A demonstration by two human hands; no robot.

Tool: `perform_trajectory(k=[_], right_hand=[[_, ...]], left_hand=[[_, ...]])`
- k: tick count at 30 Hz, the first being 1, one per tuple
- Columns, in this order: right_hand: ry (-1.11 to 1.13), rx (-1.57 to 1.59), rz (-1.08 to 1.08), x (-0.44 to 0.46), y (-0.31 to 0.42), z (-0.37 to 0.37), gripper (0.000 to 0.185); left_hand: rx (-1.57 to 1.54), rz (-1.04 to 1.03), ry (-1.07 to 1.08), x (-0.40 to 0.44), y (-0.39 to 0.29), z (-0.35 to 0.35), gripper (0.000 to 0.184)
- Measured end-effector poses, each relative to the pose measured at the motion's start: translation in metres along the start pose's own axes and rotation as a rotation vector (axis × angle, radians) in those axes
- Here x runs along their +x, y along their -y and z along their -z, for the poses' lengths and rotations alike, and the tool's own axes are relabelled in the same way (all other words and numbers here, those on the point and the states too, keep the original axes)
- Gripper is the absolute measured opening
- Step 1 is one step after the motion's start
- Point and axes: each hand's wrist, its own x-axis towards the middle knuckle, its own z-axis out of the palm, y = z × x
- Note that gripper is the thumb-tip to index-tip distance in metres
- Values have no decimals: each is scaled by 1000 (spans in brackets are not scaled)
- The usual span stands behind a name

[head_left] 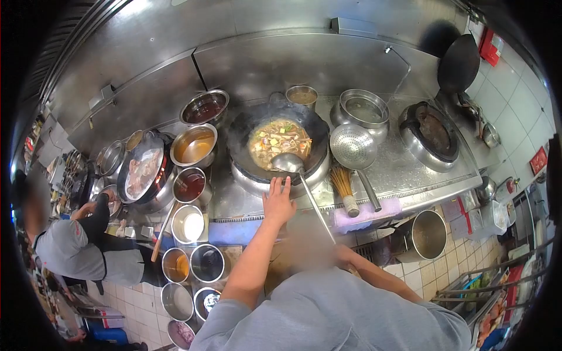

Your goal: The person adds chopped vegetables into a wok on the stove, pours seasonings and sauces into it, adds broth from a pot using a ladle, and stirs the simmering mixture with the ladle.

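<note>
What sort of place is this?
Probably a restaurant kitchen! There's a big wok of food, a large strainer full of little holes, and lots of metal pots.

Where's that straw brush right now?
In the head view, the straw brush lies right of the wok, beside the strainer's handle, its lower end at the lilac cloth.

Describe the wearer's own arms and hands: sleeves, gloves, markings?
Short grey sleeves, plain as far as visible; forearms bare. The left hand is gloveless, with no watch at the wrist. The right hand is partly hidden; its details can't be told.
</note>
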Motion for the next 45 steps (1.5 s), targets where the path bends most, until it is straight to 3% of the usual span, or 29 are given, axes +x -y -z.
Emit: perform_trajectory(k=[8, 16, 21, 28, 31, 33, 35, 36, 37, 39, 41, 42, 43, 45], right_hand=[[-71, 9, 83, -9, 12, 6, 16], [-66, 59, -64, -11, 17, 10, 18], [-88, -53, 65, -10, 16, 9, 20], [-92, -53, -60, -25, 41, 9, 21], [-250, -52, -132, -33, 60, 17, 21], [-583, -73, 178, -51, 89, 22, 23], [-582, -43, 113, -59, 100, 35, 22], [-552, 133, 49, -64, 103, 41, 21], [-517, 306, -13, -71, 108, 49, 21], [-534, 340, -107, -91, 118, 76, 20], [-678, 273, -65, -103, 105, 103, 22], [-707, 208, -145, -113, 103, 118, 26], [-843, -121, -73, -112, 85, 131, 28], [-901, -228, -138, -126, 99, 150, 31]], left_hand=[[6, -28, -48, 0, 4, -4, 76], [-4, -27, -46, -2, 6, -5, 31], [14, -22, -27, -2, 6, -5, 34], [-52, 14, -144, 13, -2, 1, 40], [-25, -7, -171, 44, 9, -8, 31], [2, -79, -273, 55, 18, -24, 26], [0, -139, -331, 59, 21, -30, 27], [-33, -181, -399, 64, 22, -38, 31], [-41, -189, -392, 64, 20, -39, 31], [-119, -171, -253, 67, 15, -35, 29], [-108, -159, -246, 73, 11, -31, 30], [-95, -146, -235, 68, 11, -35, 31], [-96, -143, -229, 66, 13, -38, 31], [-106, -149, -245, 73, 18, -38, 32]])
